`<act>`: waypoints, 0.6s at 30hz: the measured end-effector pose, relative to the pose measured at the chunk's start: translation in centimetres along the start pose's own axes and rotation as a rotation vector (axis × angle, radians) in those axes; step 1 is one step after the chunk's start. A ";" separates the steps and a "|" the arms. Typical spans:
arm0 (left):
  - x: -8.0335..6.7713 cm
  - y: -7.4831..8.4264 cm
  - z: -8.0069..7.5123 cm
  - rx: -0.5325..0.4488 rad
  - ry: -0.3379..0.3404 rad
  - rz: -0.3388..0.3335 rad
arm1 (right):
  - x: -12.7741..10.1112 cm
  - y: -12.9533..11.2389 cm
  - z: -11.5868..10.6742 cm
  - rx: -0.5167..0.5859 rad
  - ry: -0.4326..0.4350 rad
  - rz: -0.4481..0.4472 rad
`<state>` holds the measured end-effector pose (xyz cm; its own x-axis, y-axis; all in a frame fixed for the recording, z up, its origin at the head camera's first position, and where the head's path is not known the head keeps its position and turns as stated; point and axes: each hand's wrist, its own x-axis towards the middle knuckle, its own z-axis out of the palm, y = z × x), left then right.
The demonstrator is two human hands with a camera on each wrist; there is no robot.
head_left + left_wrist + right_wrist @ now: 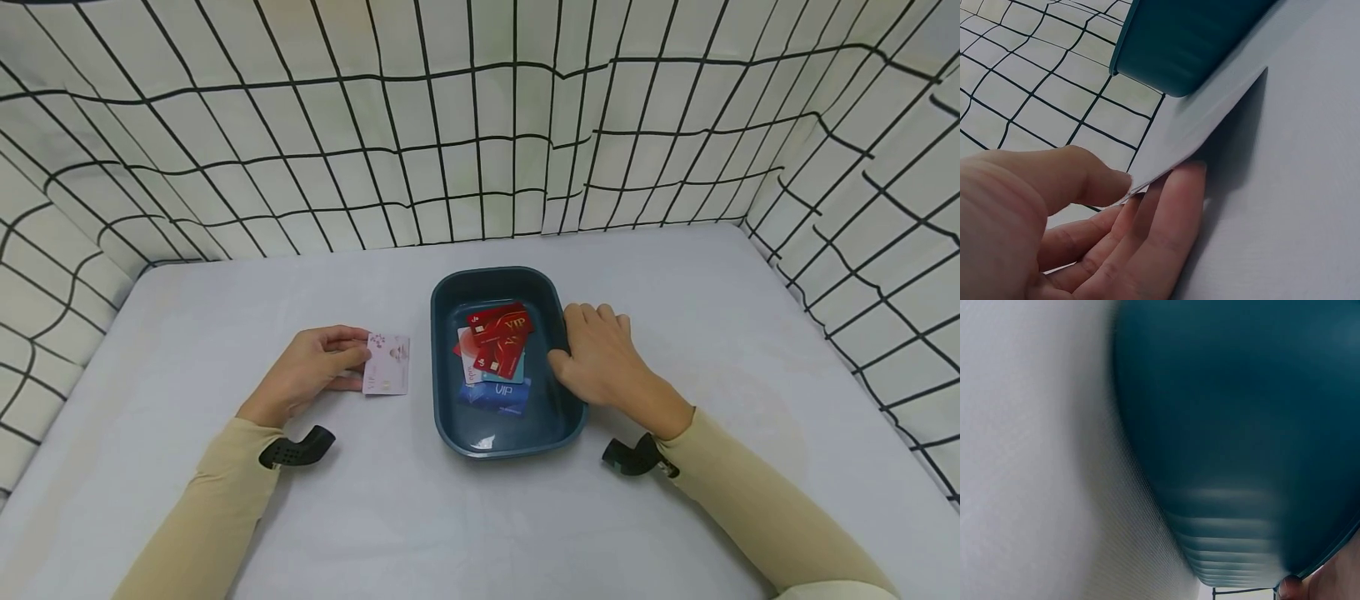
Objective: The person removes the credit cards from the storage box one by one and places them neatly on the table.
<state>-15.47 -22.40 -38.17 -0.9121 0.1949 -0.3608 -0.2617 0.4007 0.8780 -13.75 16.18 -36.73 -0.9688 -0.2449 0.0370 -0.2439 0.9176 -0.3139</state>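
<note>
My left hand (315, 371) pinches a pale pink printed card (387, 364) by its left edge, just left of a dark blue-green plastic tray (453, 421). In the left wrist view the card (1200, 134) sits between thumb and fingers, tilted, with its far corner close to the tabletop. My right hand (603, 354) grips the tray's right rim. A fingertip (1290, 587) shows at that rim in the right wrist view; the rest of the hand is mostly hidden there. Inside the tray, red VIP cards (501, 354) overlap a pink-and-white card (468, 346) and a blue VIP card (491, 398).
The tray stands on a table with a white cloth (375, 508). A black wire grid (480, 137) with white sheeting behind it rises along the back and both sides. Each wrist carries a black camera mount (300, 447).
</note>
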 end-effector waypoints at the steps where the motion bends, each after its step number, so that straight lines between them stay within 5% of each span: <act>1: 0.0 0.0 0.0 0.009 0.002 -0.001 | 0.0 0.0 0.0 0.000 0.000 0.000; 18: -0.4 0.4 -0.3 0.062 -0.013 -0.014 | 0.0 0.0 0.0 0.002 0.001 -0.002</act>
<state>-15.33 -22.56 -37.55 -0.9043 0.1999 -0.3773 -0.2542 0.4580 0.8519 -13.76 16.18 -36.73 -0.9684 -0.2464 0.0387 -0.2457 0.9164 -0.3160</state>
